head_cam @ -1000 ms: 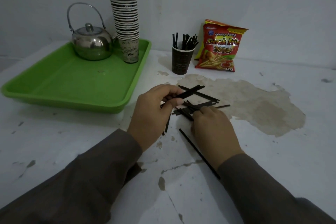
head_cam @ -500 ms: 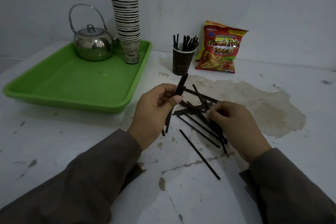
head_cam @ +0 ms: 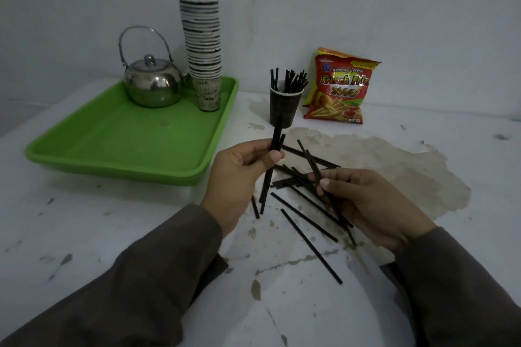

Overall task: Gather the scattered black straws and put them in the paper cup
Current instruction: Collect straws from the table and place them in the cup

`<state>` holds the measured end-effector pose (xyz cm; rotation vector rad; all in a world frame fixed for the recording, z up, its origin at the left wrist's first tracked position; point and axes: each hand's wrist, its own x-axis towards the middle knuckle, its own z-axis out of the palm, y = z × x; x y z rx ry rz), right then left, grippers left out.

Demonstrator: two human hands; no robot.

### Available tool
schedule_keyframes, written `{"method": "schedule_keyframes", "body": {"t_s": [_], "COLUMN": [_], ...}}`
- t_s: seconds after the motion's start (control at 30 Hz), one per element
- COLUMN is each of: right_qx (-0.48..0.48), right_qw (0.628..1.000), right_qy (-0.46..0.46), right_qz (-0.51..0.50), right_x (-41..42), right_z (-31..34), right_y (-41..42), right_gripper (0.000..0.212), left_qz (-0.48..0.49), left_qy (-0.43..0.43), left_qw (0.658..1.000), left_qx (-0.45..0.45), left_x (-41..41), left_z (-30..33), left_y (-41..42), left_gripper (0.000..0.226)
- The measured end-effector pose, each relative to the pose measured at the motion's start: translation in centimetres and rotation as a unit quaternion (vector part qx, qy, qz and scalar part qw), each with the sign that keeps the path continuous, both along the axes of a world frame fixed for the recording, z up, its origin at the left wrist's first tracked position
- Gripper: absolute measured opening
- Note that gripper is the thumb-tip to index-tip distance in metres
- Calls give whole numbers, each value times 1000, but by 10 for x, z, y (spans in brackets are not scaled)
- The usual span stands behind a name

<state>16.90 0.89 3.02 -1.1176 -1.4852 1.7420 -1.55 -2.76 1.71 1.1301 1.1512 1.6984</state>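
Note:
My left hand (head_cam: pixel 239 177) grips a small bundle of black straws (head_cam: pixel 275 146) held nearly upright above the table. My right hand (head_cam: pixel 366 203) pinches a few more straws (head_cam: pixel 314 165) that slant up to the left. Between and below my hands several loose straws (head_cam: pixel 307 217) lie scattered on the white table, one long straw (head_cam: pixel 313 248) nearest me. The dark paper cup (head_cam: pixel 283 108) stands beyond them, with several straws standing in it.
A green tray (head_cam: pixel 112 144) at the left holds a steel kettle (head_cam: pixel 153 87) and a tall stack of paper cups (head_cam: pixel 203 56). A red snack bag (head_cam: pixel 338 90) leans on the wall right of the cup. The tabletop (head_cam: pixel 394 166) has a large peeled patch.
My left hand tilted its straws from lying flat to nearly upright. My right hand rose off the pile with a few straws and drew back to the right.

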Motion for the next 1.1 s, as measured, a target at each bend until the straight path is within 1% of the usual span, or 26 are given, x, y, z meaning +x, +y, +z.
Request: {"method": "schedule_keyframes", "body": {"t_s": [0.1, 0.2, 0.27, 0.37, 0.43, 0.6, 0.73, 0.8, 0.9, 1.1], "right_qx": [39, 68, 93, 158, 204, 286, 308, 320, 344, 367], "right_qw": [999, 996, 992, 982, 971, 945, 933, 926, 911, 891], "right_qy": [-34, -31, -25, -16, -17, -13, -19, -39, -81, -165], "right_qz": [-14, -45, -76, -106, -125, -160, -183, -199, -212, -210], "right_x": [-6, -15, -21, -29, -35, -53, -68, -76, -88, -100], "right_z": [6, 16, 27, 50, 67, 100, 114, 115, 110, 88], "right_y": [5, 18, 29, 49, 62, 96, 123, 136, 154, 181], "right_gripper": [18, 15, 14, 11, 13, 12, 9, 8, 13, 14], "left_qz": [-9, -8, -14, -14, -1, 16, 51, 73, 103, 135], "left_qy": [24, 101, 150, 182, 174, 146, 142, 136, 114, 70], "left_qw": [1000, 995, 989, 983, 984, 986, 985, 984, 984, 985], "left_qx": [2, -4, -2, 15, 30, 77, 85, 88, 88, 79], "left_x": [-2, -7, -11, -15, -18, -25, -34, -38, -42, -41], "left_z": [9, 23, 36, 58, 74, 104, 115, 118, 117, 101], "left_y": [7, 20, 30, 49, 64, 104, 138, 153, 171, 193], "left_gripper": [20, 21, 18, 19, 23, 22, 17, 17, 14, 12]}}
